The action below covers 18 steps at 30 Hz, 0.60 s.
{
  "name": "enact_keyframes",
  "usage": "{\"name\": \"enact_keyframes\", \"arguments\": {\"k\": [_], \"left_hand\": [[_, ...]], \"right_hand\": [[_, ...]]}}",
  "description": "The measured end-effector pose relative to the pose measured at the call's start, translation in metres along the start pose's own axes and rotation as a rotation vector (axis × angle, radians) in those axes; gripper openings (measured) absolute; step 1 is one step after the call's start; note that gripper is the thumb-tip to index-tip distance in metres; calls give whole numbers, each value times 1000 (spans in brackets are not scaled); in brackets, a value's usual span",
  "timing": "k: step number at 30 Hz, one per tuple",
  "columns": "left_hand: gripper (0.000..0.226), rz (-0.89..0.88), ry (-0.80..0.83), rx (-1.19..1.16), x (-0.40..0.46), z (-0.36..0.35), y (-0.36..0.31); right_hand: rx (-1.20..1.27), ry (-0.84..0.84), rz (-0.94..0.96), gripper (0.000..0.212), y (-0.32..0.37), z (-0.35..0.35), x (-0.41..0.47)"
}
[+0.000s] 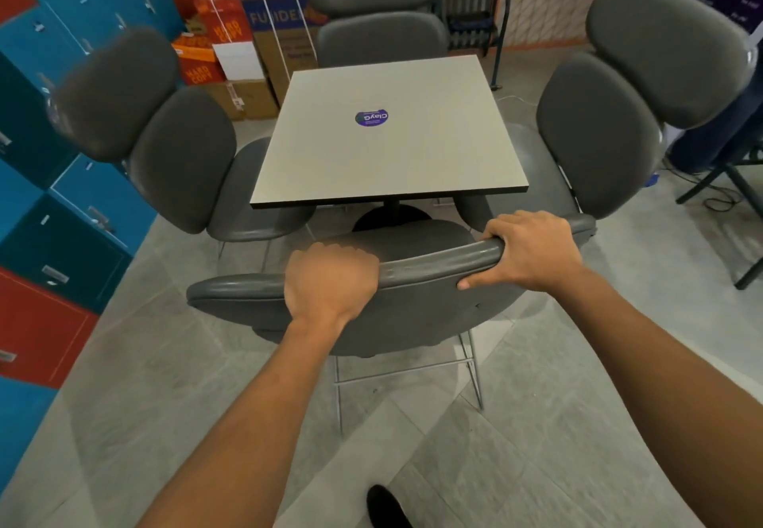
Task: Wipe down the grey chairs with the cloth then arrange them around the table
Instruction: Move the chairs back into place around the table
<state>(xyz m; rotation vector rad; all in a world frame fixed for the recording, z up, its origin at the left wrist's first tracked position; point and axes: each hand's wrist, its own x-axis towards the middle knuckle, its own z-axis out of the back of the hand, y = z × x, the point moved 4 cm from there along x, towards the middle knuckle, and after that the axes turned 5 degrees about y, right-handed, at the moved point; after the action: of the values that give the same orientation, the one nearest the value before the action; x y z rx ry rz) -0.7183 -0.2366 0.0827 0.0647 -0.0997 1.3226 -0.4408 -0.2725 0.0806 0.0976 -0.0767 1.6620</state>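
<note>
Grey floor tiles run under a square, matte table (388,135) ringed by three padded grey chairs. Both hands wrap the fourth chair (413,304) by its smooth, rounded backrest edge: left hand (330,280) with fingers curled over, right hand (532,251) likewise, thumb beneath. Push evenly, I'd say, keeping the thin metal legs square to the table edge. No cloth visible.

The room was evenly bright with soft shadows, edges bent outward, and the left chair (136,114) looked perhaps motion-blurred.
</note>
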Motion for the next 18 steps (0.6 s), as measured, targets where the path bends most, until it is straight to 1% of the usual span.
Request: {"name": "enact_keyframes", "arguments": {"k": [3,7,8,10,13,16,18], "left_hand": [[54,-9,6,-33,-1,0,-3],[61,-106,7,-62,-8,1,10],[63,-86,-2,-67,-11,1,22],[68,13,-29,-75,-14,2,57],[75,127,-29,-56,-16,1,101],[72,125,-6,-28,-15,1,108],[65,119,-34,-39,-14,2,107]], "right_hand": [[-16,58,-23,88,-5,2,2],[-72,155,-49,98,-1,5,-3],[-75,183,-56,98,0,5,-3],[-83,229,-71,98,-1,5,-1],[-106,237,-83,100,-2,3,0],[-94,214,-92,101,-2,2,-3],[-98,214,-94,97,-1,0,-5]]}}
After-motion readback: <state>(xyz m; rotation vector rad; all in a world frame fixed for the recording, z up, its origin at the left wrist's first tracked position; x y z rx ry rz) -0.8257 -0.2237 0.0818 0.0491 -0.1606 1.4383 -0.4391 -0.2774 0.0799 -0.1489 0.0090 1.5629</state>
